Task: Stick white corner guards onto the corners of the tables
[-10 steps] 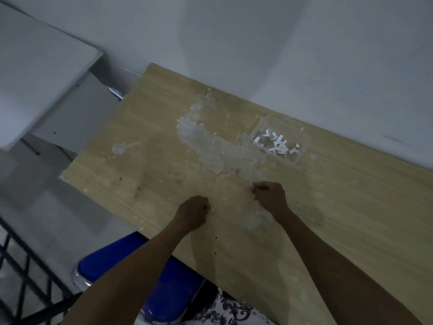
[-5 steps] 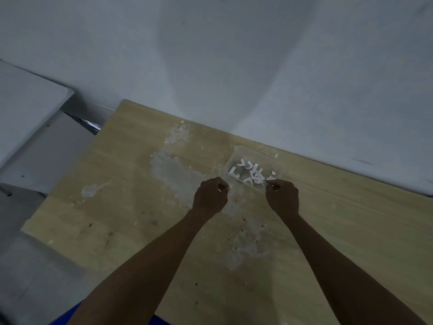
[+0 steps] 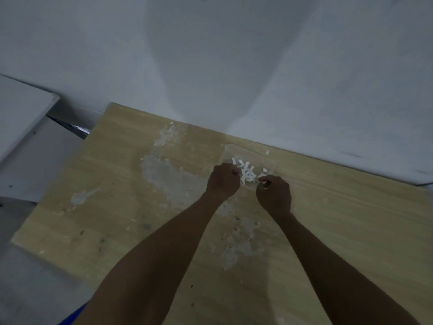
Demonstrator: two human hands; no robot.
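From the head view, your left hand [image 3: 223, 181] and right hand [image 3: 273, 194] sit curled at the near rim of a clear tray [image 3: 269, 160] on the wooden tabletop [image 3: 117, 184]. White corner guards [image 3: 247, 173] lie heaped in it, between and just beyond both hands. Whether either hand pinches a guard, you cannot tell.

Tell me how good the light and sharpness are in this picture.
Head view: dim, bluish light; a broad soft shadow on the wall; the table edges bend from the wide lens; the white guards in the clear tray look smeared; both hands are dark.
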